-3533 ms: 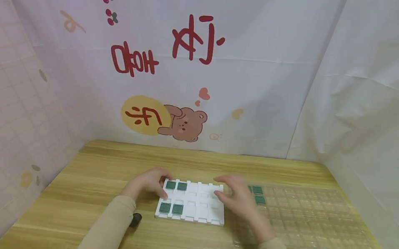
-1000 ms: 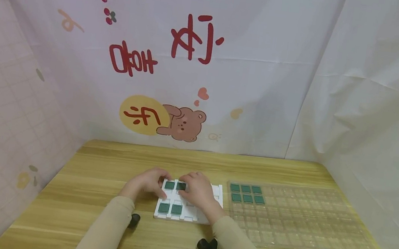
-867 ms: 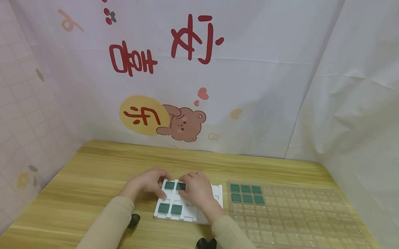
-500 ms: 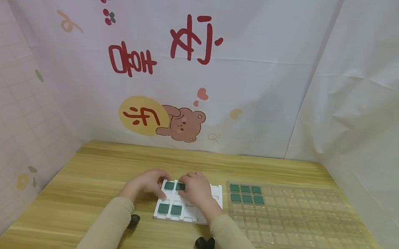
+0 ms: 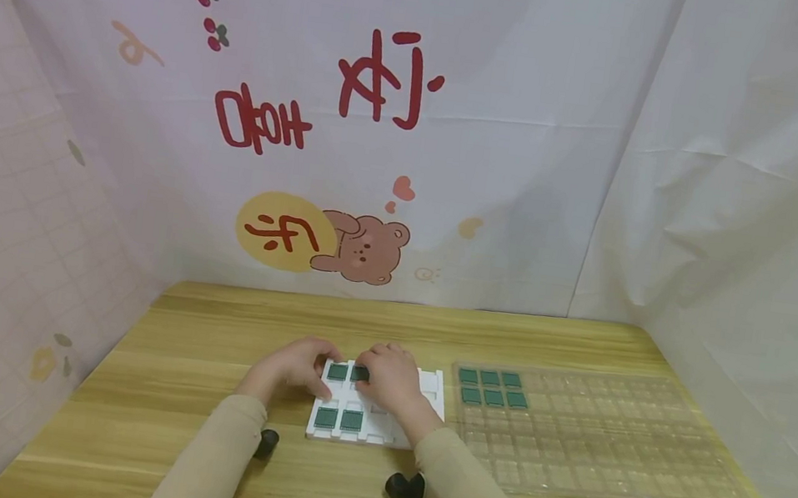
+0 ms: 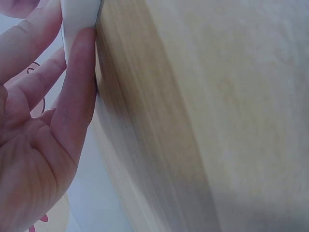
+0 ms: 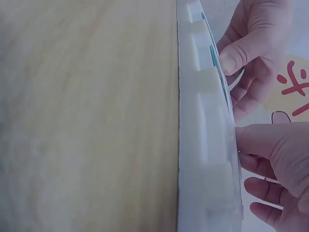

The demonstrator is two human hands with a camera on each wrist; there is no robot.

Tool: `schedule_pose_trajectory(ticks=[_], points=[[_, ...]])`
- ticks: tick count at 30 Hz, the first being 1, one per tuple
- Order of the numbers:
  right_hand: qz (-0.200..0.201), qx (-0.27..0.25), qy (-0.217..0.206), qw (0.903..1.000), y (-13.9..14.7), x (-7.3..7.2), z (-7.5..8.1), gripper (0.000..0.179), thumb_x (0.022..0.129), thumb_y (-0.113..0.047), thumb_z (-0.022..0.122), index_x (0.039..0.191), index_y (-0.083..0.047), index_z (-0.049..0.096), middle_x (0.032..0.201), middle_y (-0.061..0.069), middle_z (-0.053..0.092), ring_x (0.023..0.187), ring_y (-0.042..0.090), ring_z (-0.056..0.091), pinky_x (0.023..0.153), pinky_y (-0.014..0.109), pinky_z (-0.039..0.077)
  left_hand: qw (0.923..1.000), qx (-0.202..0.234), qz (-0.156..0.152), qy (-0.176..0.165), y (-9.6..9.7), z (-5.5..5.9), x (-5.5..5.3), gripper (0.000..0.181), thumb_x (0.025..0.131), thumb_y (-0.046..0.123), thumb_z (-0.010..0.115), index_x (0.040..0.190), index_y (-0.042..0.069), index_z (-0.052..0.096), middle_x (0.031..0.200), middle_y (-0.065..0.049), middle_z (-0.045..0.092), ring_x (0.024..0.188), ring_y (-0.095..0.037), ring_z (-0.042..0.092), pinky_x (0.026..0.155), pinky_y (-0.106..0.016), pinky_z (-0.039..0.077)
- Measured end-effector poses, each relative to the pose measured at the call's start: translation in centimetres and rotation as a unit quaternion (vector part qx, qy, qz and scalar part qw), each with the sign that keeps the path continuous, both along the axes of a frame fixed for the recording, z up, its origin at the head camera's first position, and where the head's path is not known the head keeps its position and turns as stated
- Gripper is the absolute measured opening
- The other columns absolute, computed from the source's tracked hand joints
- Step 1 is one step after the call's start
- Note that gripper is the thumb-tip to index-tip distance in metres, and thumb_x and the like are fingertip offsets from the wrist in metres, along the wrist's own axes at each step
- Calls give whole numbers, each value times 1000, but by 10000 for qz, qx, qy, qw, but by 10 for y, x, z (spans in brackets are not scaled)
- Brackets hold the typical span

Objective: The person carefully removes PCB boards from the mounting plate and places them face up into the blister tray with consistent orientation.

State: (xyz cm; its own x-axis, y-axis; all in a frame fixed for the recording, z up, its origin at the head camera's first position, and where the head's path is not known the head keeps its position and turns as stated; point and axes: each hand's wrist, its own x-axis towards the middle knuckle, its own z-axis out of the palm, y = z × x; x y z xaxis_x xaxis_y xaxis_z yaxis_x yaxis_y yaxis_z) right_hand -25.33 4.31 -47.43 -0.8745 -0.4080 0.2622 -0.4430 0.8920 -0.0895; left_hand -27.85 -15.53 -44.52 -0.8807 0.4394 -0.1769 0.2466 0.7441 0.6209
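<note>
A white slotted tray [image 5: 340, 396] lies at the middle of the table. Two square green circuit chips [image 5: 326, 418] sit in its front row at the left, and another chip [image 5: 337, 372] in the back-left slot. My left hand [image 5: 295, 363] holds the tray's left side, thumb near the front and fingers at the far corner; in the left wrist view its fingertips meet the white edge. Over the tray, my right hand [image 5: 391, 378] pinches a green chip [image 5: 359, 373] in the second back slot. Its fingertips are partly hidden behind the tray rim in the right wrist view.
A clear plastic compartment tray [image 5: 600, 444] lies at the right, with several green chips [image 5: 493, 397] in its back-left cells. The wooden table [image 5: 188, 356] ends at a printed white cloth [image 5: 515, 172] behind. Black wrist mounts [image 5: 405, 490] hang below both forearms.
My right hand has moved left from the clear tray's left edge to the white tray's second back slot, uncovering chips in the clear tray. Over the last second both hands stay almost still.
</note>
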Motion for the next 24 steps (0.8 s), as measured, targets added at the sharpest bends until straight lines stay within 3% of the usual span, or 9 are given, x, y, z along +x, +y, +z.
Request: schedule_pose_trajectory(ticks=[24], points=[[54, -4, -10, 10000, 1, -4, -1, 26, 83, -32, 79, 106, -22, 74, 107, -4, 66, 100, 20, 56, 85, 40, 45, 9998, 144, 54, -161, 0, 0, 0, 53, 67, 4, 90, 114, 6, 66, 88, -6, 54, 81, -20, 49, 72, -33, 40]])
